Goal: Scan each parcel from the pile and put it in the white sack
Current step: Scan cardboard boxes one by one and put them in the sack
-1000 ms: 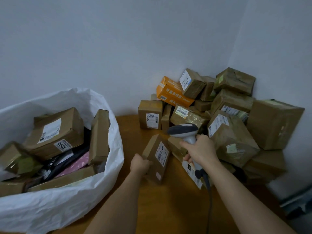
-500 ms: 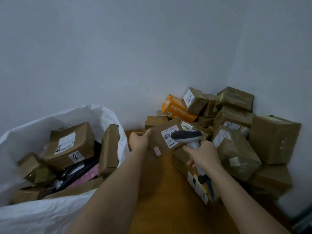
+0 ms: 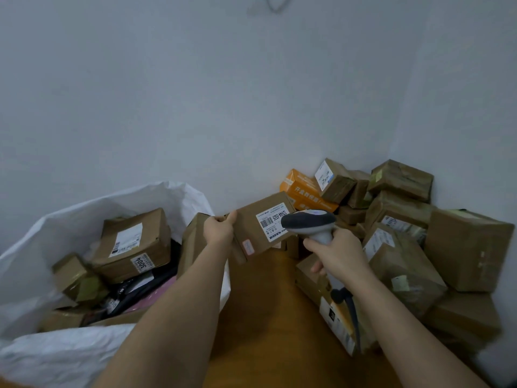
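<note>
My left hand [image 3: 219, 230] grips the left end of a small brown parcel [image 3: 253, 224], held up in the air with its white barcode label facing me. My right hand [image 3: 337, 254] holds a grey and white barcode scanner [image 3: 309, 224] by its handle, its head right in front of the parcel's label. The white sack [image 3: 56, 357] stands open at the left with several brown boxes and dark bags inside. The pile of parcels [image 3: 397, 236] fills the corner at the right.
An orange box [image 3: 303, 193] lies at the back of the pile. The wooden tabletop [image 3: 265, 317] runs between the sack and the pile. The scanner's dark cable [image 3: 353, 315] hangs down over a low box at the pile's near edge. Pale walls close in behind and at the right.
My left hand has lifted the parcel off the table and turned its label toward me. The scanner has risen with my right hand and sits at the label.
</note>
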